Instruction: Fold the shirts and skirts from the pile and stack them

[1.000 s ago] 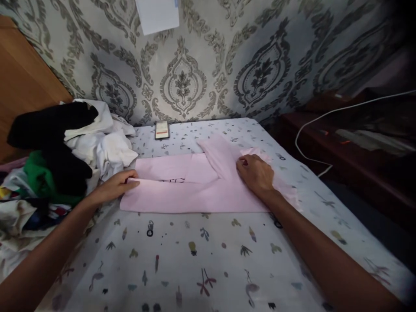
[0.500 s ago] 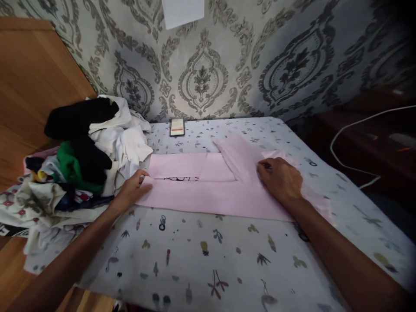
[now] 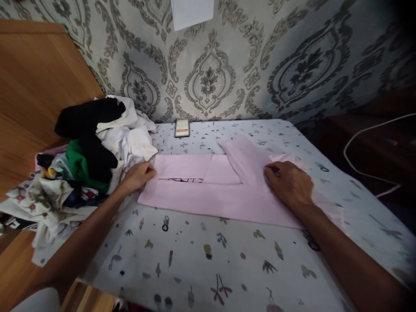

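A pink shirt [image 3: 208, 199] lies lengthwise on the patterned cloth, its long sides folded inward. Part of a black print shows in the narrow gap between the folds. On the far side, a sleeve-like flap [image 3: 244, 158] lies at a slant. My left hand [image 3: 138, 177] pinches the shirt's left edge near the far fold, fingertips together. Toward the other end, my right hand [image 3: 289, 182] is closed with thumb and forefinger on the pink fabric beside the flap. Looser pink cloth spreads out to the right, partly hidden under that hand and forearm.
A heap of mixed clothes [image 3: 87, 160] lies at the left against a wooden panel [image 3: 42, 69]. A small framed card [image 3: 182, 128] rests near the patterned wall [image 3: 208, 65]. A white cable [image 3: 352, 138] hangs over a dark area at the right.
My left hand has moved from the near fold's corner to the far fold's left edge, its fingers closing together. My right hand keeps its hold. The whole view has shifted slightly.
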Tool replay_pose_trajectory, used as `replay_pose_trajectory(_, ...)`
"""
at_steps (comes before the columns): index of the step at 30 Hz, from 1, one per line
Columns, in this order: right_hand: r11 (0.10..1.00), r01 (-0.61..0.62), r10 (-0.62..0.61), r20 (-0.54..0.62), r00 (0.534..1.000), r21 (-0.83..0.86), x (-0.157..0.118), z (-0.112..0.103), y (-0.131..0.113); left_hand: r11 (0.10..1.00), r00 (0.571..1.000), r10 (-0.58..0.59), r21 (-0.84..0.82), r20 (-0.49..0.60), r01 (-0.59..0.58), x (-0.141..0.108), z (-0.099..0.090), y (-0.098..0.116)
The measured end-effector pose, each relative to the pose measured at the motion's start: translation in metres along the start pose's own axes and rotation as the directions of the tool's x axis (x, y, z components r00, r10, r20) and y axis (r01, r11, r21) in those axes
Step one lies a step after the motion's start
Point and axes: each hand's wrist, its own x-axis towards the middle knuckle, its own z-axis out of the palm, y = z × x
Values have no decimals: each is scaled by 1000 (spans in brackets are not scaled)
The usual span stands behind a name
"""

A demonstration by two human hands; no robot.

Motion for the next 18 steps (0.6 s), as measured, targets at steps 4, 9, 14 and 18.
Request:
replay_pose_trajectory(4,1000,15,-15,7,1000,14,-1,-1,1,1000,999,-13,-21,49,14,13,3,-3)
replay_pose_trajectory(9,1000,22,-22,-17,1000,19,-1,0,2,999,1000,-18,44,12,17,17,5,-4)
replay_pose_trajectory(14,999,15,-15,5,1000,37,-3,-3,1,993,1000,-23,120,4,22,13,-2,1)
replay_pose_trajectory(18,1000,13,-14,24,1000,16,-3,-4,0,992,995,71,110,-63,-64,0,-8,10)
